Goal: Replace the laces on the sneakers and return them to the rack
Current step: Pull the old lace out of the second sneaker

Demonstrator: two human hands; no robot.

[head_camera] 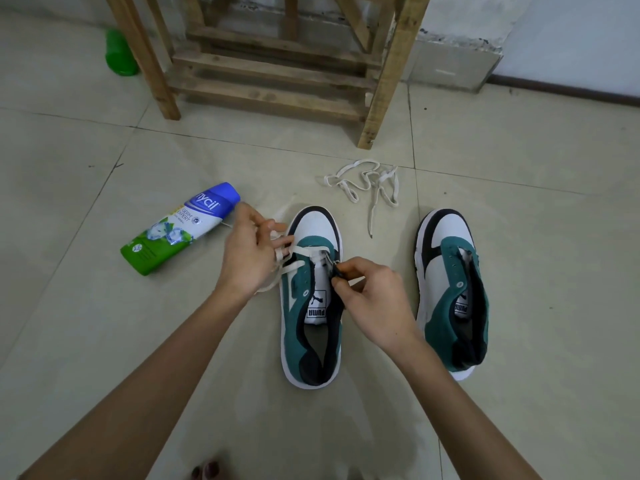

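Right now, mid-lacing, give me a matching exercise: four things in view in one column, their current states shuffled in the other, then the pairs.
Things:
1. sneaker being laced
2. other sneaker
3. loose lace
4. powder bottle

States:
A. lying on its side
B. eyelets empty, no lace in it
C. partly laced near the toe
D. in a loose tangle, threaded into nothing

Pairs: 1-C, 2-B, 3-D, 4-A

The sneakers (313,306) pair matt teal suede with smooth white leather. Their laces (367,183) are flat woven cloth. The rack (273,64) is rough bare wood, the floor (519,237) glossy tile, the bottle (180,228) shiny plastic.
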